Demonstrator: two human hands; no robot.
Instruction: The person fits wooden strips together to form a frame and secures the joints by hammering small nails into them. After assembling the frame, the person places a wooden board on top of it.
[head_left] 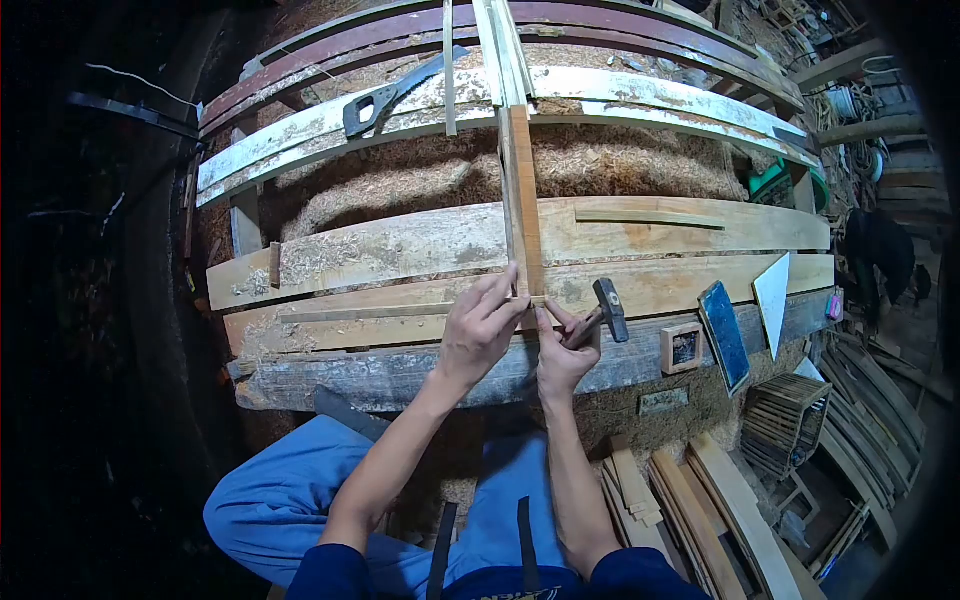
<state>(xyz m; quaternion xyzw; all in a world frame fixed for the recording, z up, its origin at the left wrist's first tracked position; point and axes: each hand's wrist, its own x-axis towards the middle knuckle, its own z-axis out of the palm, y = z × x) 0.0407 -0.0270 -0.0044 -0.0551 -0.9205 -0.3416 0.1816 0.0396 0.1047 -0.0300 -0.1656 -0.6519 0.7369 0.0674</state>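
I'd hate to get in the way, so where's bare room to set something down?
Bare wood shows on the near pale plank, between the hammer and blue slab, and on the plank beyond, right of the loose stick. It's crowded around the left hand, right hand and long brown strip.

The right grip partly hides the hammer handle, and the bottom edge cuts the shirt lettering.

Planks brightly lit mid-scene; left side almost black. Dark shadows between planks. Strong fisheye bowing, corners blackened.
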